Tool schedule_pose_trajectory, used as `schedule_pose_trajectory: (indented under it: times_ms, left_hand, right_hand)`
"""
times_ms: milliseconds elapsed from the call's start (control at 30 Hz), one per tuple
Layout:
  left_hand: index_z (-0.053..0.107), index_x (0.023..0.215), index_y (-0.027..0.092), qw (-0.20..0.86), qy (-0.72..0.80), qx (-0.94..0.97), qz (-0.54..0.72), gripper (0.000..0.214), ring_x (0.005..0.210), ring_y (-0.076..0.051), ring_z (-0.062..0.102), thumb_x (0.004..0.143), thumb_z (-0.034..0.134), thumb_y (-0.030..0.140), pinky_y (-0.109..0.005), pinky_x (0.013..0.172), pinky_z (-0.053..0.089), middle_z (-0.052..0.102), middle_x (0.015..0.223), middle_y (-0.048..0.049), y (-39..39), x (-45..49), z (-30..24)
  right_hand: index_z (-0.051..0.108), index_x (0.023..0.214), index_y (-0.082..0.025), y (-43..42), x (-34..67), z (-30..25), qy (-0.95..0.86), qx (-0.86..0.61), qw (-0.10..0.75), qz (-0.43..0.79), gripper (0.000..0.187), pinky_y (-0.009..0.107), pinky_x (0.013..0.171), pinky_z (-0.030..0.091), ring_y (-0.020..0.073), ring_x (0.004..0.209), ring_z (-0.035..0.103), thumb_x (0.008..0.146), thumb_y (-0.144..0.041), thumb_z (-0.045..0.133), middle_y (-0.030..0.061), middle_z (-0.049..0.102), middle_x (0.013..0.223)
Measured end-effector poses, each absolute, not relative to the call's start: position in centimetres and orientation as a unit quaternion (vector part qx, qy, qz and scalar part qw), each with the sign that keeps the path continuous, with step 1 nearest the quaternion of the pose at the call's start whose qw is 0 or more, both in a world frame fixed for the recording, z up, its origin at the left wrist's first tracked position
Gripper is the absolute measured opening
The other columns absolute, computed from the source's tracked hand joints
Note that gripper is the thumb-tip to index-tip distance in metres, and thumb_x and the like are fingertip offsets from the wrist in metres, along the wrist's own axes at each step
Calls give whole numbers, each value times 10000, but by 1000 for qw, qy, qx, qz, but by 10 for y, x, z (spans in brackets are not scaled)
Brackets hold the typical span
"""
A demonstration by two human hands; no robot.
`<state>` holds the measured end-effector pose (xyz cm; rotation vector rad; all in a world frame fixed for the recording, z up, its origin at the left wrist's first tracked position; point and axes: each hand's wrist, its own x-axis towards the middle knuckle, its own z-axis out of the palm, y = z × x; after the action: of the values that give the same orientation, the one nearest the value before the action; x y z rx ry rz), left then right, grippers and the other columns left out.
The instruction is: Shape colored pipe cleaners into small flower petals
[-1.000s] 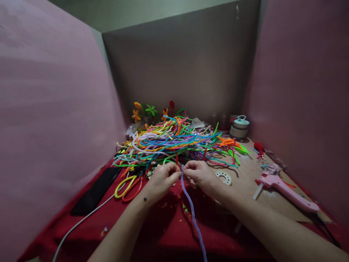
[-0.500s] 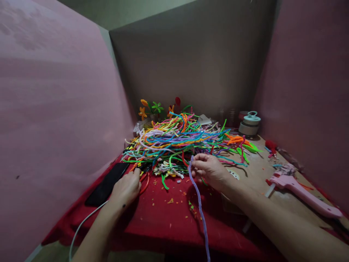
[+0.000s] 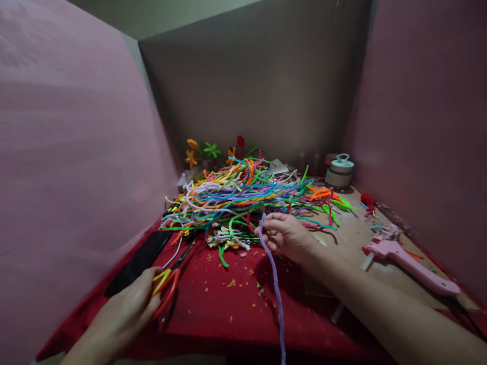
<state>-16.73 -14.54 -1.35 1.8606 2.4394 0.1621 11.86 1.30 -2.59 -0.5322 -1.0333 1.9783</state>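
My right hand (image 3: 287, 235) pinches the upper end of a long lilac pipe cleaner (image 3: 276, 289), which trails down over the red cloth (image 3: 236, 309) toward me. At the lower left my left hand (image 3: 127, 309) is closed round the yellow and orange handles of a pair of scissors (image 3: 169, 286), whose blades point up toward the pile. Just beyond both hands lies a big heap of pipe cleaners (image 3: 243, 195) in many colours.
A black phone (image 3: 139, 262) with a white cable lies at the left. A pink glue gun (image 3: 409, 261) rests on the brown board at the right, with tape rolls (image 3: 340, 172) behind it. Pipe-cleaner flowers (image 3: 207, 152) stand at the back. Pink and grey panels wall in the desk.
My left hand let go of the lilac pipe cleaner, went left to the scissors, gripped them and drew them toward me. My right hand kept hold of the pipe cleaner.
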Motion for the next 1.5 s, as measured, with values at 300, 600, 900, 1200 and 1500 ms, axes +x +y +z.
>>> schedule_pose_trajectory:
  times_ms: [300,600,900,1200,1500]
  left_hand:
    - [399,1184,193,115,676,691,232,410,586,-122,614,807,451,344,-187,547,489,626,710,17,-134,-82,-31]
    - [448,1186,111,-94,611,773,146,471,954,-231,617,726,351,92,-360,798,511,628,1057,-149,-107,-58,-28]
    - [405,1225,116,-115,626,765,95,467,941,-244,607,764,337,80,-382,771,511,622,978,-141,-108,-66,-30]
    - [397,1231,126,-119,645,753,54,416,915,-243,604,821,335,99,-368,759,504,622,942,-123,-110,-61,-27]
    - [375,1268,138,-97,638,764,16,470,890,-229,607,802,343,87,-369,787,501,619,953,-119,-112,-63,-29]
  right_hand:
    - [581,643,-108,10,119,-24,-371,-191,392,820,125,160,369,373,76,439,529,594,-117,695,9,595,543]
    - [591,663,-102,8,123,-24,-407,-171,356,824,139,158,335,361,74,409,523,608,-158,706,17,609,562]
    - [586,645,-95,3,122,-22,-417,-187,333,825,136,158,301,352,84,387,521,611,-170,694,23,611,512]
    - [595,630,-96,2,121,-21,-403,-180,320,838,55,153,295,308,63,319,450,606,-132,630,9,567,443]
    - [616,639,-91,-1,122,-19,-415,-192,335,824,100,155,331,336,70,381,496,573,-128,681,14,590,507]
